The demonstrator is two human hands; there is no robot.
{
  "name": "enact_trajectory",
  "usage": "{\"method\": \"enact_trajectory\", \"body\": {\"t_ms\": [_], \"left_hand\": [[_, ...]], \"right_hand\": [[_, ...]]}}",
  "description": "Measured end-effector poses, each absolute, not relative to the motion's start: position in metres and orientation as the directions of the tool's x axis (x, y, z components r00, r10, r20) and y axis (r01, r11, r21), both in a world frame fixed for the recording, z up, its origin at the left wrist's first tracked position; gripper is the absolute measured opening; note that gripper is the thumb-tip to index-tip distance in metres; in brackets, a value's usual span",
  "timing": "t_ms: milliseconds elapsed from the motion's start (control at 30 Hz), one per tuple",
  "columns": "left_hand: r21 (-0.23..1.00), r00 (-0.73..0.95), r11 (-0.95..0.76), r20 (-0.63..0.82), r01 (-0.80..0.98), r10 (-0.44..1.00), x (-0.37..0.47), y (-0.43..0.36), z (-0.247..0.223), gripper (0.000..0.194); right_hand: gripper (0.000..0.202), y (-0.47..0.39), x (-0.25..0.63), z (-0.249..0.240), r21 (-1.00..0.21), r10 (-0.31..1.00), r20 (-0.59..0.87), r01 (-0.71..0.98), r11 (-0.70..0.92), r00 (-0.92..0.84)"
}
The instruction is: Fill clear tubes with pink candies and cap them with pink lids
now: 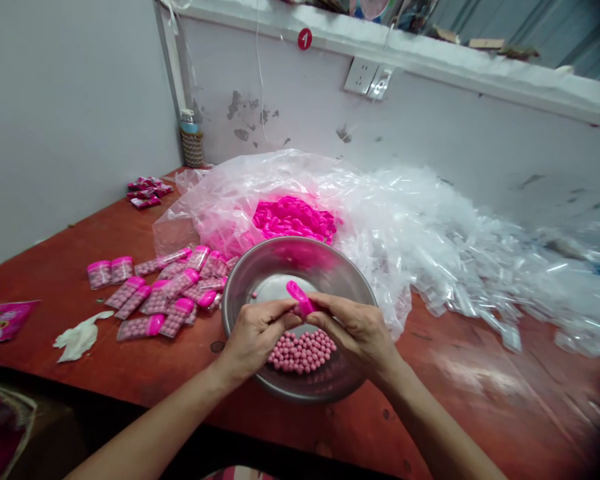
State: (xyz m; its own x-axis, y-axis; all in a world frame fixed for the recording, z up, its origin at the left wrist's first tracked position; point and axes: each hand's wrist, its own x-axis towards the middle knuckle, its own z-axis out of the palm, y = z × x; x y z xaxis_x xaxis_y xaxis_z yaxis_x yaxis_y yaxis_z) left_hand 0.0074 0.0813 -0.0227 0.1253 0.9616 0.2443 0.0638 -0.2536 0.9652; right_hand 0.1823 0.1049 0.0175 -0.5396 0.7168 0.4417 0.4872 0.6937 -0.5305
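Above a steel bowl [237, 333], my left hand [260, 330] and my right hand [355, 327] meet in pinch grips on a bright pink plastic cap [300, 299]. Fingers hide the lower end of the cap, so whether a clear container is attached I cannot make out. Many small pink balls [303, 353] lie in the near part of the bowl, below my hands. Left of the bowl lies a heap of filled clear containers with pink caps [180, 283], packed with the same balls.
Loose pink caps [295, 219] spill from a large clear plastic bag [300, 167] behind the bowl. Clear empty containers [480, 267] are piled to the right. On the left are a white scrap [83, 337], a pink packet [7, 321] and dark pink sachets [147, 192].
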Motion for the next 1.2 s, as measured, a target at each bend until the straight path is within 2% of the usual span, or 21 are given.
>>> {"method": "enact_trajectory", "body": {"t_ms": [67,133,233,300,367,467,533,600,667,733,800,867,967,1133,1200], "left_hand": [[0.952,0.119,-0.281,0.267,0.124,0.956,0.007,0.081,-0.025,0.021],[0.935,0.140,-0.315,0.294,0.164,0.945,0.006,0.080,-0.026,0.020],[0.890,0.211,-0.388,0.342,0.238,0.915,0.005,0.077,-0.026,0.022],[0.820,0.276,-0.470,0.393,0.326,0.877,0.004,0.076,-0.028,0.024],[0.731,0.337,-0.550,0.440,0.405,0.832,0.004,0.075,-0.030,0.025],[0.678,0.372,-0.588,0.458,0.441,0.807,0.004,0.076,-0.031,0.027],[0.741,0.357,-0.526,0.399,0.417,0.845,0.005,0.078,-0.028,0.024],[0.808,0.360,-0.444,0.311,0.388,0.880,0.008,0.081,-0.025,0.022],[0.846,0.396,-0.393,0.243,0.360,0.885,0.010,0.082,-0.022,0.022],[0.876,0.416,-0.366,0.219,0.314,0.882,0.012,0.083,-0.020,0.023],[0.918,0.398,-0.308,0.192,0.251,0.897,0.013,0.083,-0.019,0.022],[0.954,0.354,-0.231,0.154,0.189,0.923,0.012,0.084,-0.019,0.021],[0.990,0.237,-0.122,0.100,0.077,0.966,0.009,0.088,-0.018,0.021],[0.991,0.138,-0.003,0.022,-0.136,0.990,0.011,0.094,-0.017,0.025],[0.981,0.132,0.030,-0.005,-0.193,0.991,0.013,0.096,-0.018,0.025]], "right_hand": [[0.023,0.105,0.182,0.014,-0.546,0.723,0.406,0.485,0.682,-0.559],[0.023,0.103,0.183,0.013,-0.513,0.709,0.381,0.502,0.696,-0.594],[0.031,0.097,0.185,0.014,-0.335,0.623,0.382,0.526,0.782,-0.683],[0.033,0.094,0.188,0.014,-0.197,0.560,0.373,0.526,0.827,-0.740],[0.031,0.093,0.190,0.010,-0.116,0.536,0.338,0.531,0.840,-0.774],[0.029,0.097,0.195,0.003,-0.155,0.539,0.327,0.518,0.841,-0.776],[0.031,0.102,0.198,0.002,-0.250,0.556,0.330,0.497,0.831,-0.763],[0.041,0.106,0.199,0.008,-0.277,0.584,0.326,0.516,0.811,-0.743],[0.057,0.109,0.197,0.022,-0.194,0.566,0.313,0.532,0.825,-0.763],[0.062,0.111,0.193,0.038,-0.080,0.483,0.258,0.479,0.874,-0.837],[0.051,0.113,0.190,0.052,-0.001,0.413,0.196,0.421,0.907,-0.889],[0.037,0.115,0.190,0.056,0.055,0.436,0.185,0.452,0.890,-0.881],[0.038,0.116,0.193,0.043,0.066,0.535,0.273,0.570,0.819,-0.800],[0.075,0.106,0.183,0.002,0.030,0.643,0.417,0.717,0.696,-0.642],[0.076,0.102,0.175,-0.009,0.041,0.666,0.466,0.766,0.641,-0.582]]}}
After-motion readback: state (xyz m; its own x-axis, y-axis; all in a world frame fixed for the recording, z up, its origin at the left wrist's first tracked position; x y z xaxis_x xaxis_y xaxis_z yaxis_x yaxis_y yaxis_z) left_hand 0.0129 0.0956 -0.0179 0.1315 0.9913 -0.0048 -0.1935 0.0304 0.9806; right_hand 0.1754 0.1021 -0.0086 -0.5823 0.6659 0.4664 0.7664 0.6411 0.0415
